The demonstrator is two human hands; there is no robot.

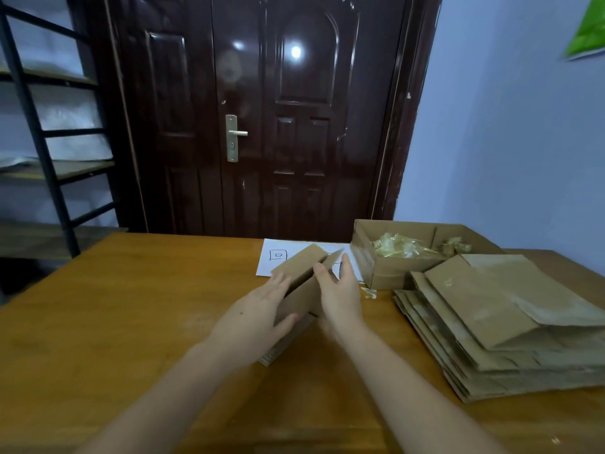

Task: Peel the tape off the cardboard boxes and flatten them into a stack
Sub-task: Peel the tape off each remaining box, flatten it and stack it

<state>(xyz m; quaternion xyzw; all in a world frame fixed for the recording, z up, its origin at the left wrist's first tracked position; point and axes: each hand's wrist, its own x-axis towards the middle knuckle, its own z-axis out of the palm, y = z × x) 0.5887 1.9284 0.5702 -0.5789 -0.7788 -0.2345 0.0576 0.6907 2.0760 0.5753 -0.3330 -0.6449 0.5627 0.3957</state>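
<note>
A small brown cardboard box (302, 283) stands half collapsed in the middle of the wooden table (131, 322), between my two hands. My left hand (262, 317) lies flat against its left face, fingers straight. My right hand (340, 293) touches its right side, fingers extended and slightly spread, thumb near the top edge. The box's flaps stick up and away from me. To the right lies a stack of flattened boxes (497, 326). Balled-up clear tape (402, 249) fills an open cardboard box (386, 270) behind the stack.
A white sheet of paper (278, 257) with a drawn square lies behind the box I handle. A scrap of tape (370, 293) lies by the open box. Beyond the table are a dark wooden door (262, 126) and a black metal shelf (42, 142) at left.
</note>
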